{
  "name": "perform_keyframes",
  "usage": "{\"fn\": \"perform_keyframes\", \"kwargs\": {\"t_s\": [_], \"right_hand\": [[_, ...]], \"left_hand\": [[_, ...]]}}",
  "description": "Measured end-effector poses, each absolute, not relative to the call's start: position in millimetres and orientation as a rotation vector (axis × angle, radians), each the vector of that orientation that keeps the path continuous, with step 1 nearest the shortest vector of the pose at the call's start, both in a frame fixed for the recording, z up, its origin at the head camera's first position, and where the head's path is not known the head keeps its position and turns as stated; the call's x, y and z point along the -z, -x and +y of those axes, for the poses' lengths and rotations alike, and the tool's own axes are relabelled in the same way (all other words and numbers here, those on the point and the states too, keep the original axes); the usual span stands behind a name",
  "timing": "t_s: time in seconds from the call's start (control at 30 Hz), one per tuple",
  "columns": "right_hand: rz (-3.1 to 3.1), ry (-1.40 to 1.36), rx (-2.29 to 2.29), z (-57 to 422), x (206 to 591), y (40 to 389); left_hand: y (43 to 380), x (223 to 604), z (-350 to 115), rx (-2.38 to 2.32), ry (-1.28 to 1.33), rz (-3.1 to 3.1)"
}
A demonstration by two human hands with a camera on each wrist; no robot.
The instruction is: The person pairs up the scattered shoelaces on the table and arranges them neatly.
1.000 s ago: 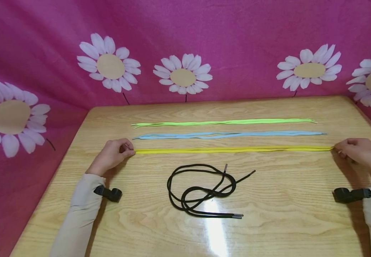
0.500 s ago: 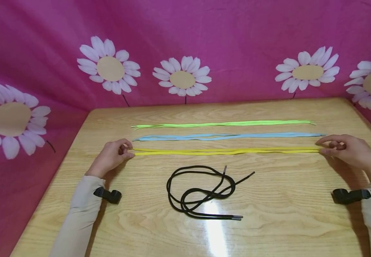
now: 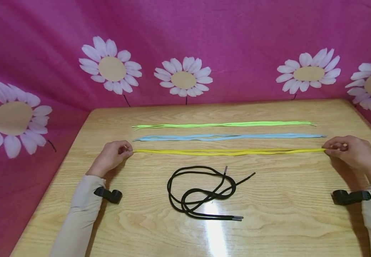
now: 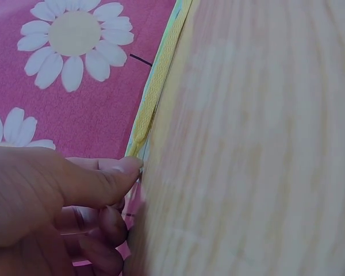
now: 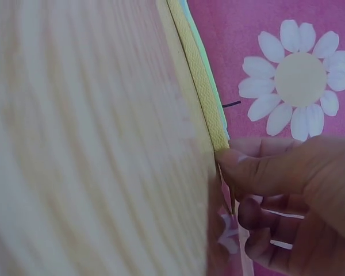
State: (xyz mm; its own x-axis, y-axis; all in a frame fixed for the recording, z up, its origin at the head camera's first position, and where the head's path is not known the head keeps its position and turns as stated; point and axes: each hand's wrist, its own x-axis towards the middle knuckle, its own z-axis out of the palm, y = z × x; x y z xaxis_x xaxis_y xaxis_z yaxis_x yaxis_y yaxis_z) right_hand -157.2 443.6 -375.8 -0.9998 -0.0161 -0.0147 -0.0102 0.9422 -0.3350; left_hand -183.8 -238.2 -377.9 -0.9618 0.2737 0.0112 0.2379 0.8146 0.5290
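A yellow shoelace, doubled into long strands, stretches left to right across the wooden table. My left hand pinches its left end between thumb and forefinger; the left wrist view shows the flat woven lace narrowing into that pinch. At the other end, my right hand pinches the lace between thumb and index finger. In the right wrist view the lace runs into those fingertips, with a thin tip showing below them. Just behind it lies a light blue shoelace, and beyond that a neon green one.
A black round shoelace lies loosely looped on the table, nearer than the yellow one. Pink cloth with white daisies hangs behind and to the sides. Each sleeve carries a small black camera.
My right hand shifted inward along the yellow lace, its fingers parting a little, then moved slightly outward and closed on it. The yellow strands spread apart, then drew together at both ends.
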Motion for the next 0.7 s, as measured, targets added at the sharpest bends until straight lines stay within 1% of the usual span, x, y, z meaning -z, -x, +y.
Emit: {"fn": "perform_keyframes", "kwargs": {"t_s": [0.17,0.47,0.7], "right_hand": [[3.097,-0.037,0.551,442.1,377.7,155.7],[3.203,0.045,0.555,440.1,383.3,157.7],[3.246,-0.008,0.557,439.3,389.1,160.7]], "left_hand": [[183.2,378.4,-239.5,-0.852,-0.419,2.931],[183.0,379.4,-242.6,-0.843,-0.392,2.949],[184.1,380.3,-244.3,-0.828,-0.409,2.969]]}}
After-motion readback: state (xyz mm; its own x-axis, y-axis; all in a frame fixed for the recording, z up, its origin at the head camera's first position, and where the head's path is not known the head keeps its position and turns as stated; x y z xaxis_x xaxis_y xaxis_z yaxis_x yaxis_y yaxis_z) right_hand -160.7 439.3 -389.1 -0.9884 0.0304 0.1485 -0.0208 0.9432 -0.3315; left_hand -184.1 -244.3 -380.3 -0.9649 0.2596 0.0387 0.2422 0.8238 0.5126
